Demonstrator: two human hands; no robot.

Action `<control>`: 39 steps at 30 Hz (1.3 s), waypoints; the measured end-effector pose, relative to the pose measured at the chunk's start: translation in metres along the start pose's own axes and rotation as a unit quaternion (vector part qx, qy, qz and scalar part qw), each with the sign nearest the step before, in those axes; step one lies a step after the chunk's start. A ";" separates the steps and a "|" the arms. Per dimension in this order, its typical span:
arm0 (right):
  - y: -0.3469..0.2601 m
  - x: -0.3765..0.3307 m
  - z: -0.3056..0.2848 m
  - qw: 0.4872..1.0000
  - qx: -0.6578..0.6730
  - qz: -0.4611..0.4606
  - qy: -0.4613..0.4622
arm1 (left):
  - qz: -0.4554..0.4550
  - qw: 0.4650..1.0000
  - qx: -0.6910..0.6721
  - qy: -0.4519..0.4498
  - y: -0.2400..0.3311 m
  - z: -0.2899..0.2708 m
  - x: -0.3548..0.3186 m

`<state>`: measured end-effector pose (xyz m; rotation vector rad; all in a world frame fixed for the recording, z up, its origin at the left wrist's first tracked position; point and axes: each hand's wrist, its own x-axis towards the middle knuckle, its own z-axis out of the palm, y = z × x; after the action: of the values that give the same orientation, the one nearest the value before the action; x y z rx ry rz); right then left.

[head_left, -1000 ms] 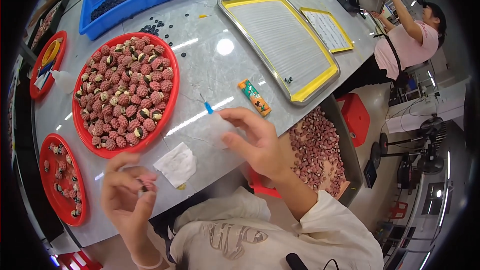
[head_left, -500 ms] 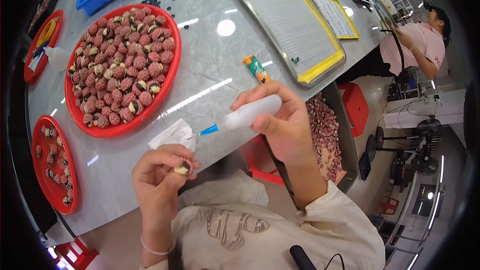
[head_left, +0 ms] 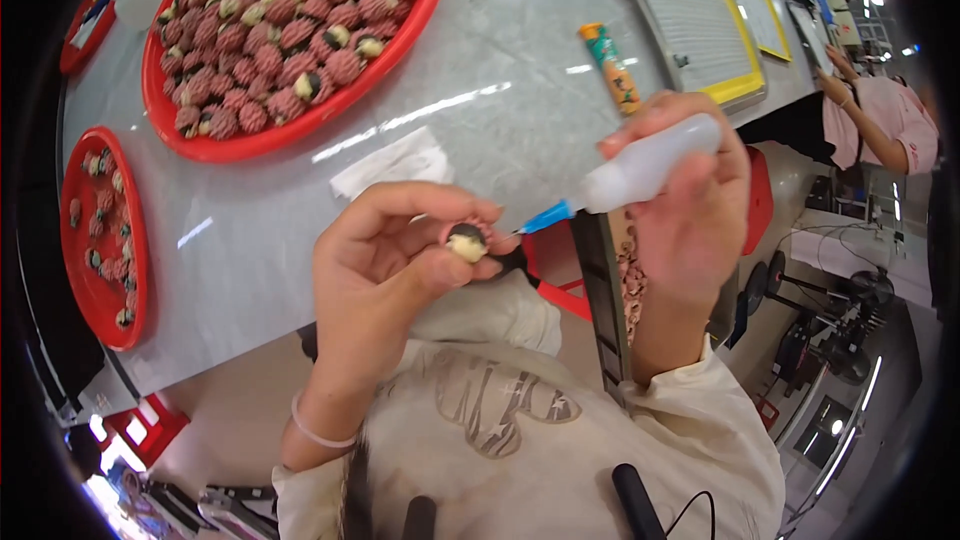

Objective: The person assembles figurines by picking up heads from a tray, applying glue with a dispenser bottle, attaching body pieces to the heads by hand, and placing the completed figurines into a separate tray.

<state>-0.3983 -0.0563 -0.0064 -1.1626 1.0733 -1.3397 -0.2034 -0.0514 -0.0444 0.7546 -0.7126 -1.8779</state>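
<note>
Now, change: squeeze bottle (head_left: 650,162) has come off the table, blue tip beside the pink piece (head_left: 466,240).
Left hand (head_left: 385,265): pinching piece, frame centre.
Right hand (head_left: 690,190): clenched round bottle.

Head-worn view, steeply down, close

Near the middle of the frame we pinch a small round piece (head_left: 467,240) between left thumb and fingertips: pink and bumpy at the rim, with a dark patch and a cream patch facing up. Just right of it we hold a translucent white squeeze bottle (head_left: 650,164), tilted so its blue nozzle (head_left: 545,219) slants down-left, the tip just beside the piece; whether it touches we cannot tell.
</note>
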 end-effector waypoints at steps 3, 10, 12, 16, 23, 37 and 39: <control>-0.003 -0.001 0.001 0.998 -0.052 -0.027 -0.003 | 0.028 0.999 -0.020 -0.039 -0.003 -0.002 0.003; -0.005 0.000 0.007 0.989 -0.122 -0.083 -0.013 | 0.054 0.997 -0.019 -0.044 -0.006 -0.007 0.001; -0.005 -0.001 0.008 0.988 -0.129 -0.083 -0.011 | 0.056 0.997 -0.017 -0.043 -0.005 -0.008 0.000; -0.012 -0.004 0.006 0.956 -0.232 -0.173 -0.057 | 0.046 0.998 -0.013 -0.039 -0.004 -0.007 -0.001; -0.028 -0.007 0.015 0.908 -0.303 -0.250 -0.146 | 0.084 0.995 0.009 -0.049 -0.006 -0.007 -0.001; -0.003 -0.005 0.001 0.988 -0.070 -0.121 0.059 | 0.073 0.997 0.001 -0.035 -0.002 -0.005 -0.004; 0.012 0.005 -0.003 0.985 -0.095 -0.116 0.084 | 0.065 0.997 0.001 -0.040 0.000 -0.001 -0.005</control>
<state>-0.3997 -0.0620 -0.0179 -1.3680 1.2379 -1.5639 -0.2008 -0.0468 -0.0447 0.6222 -0.7944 -1.7969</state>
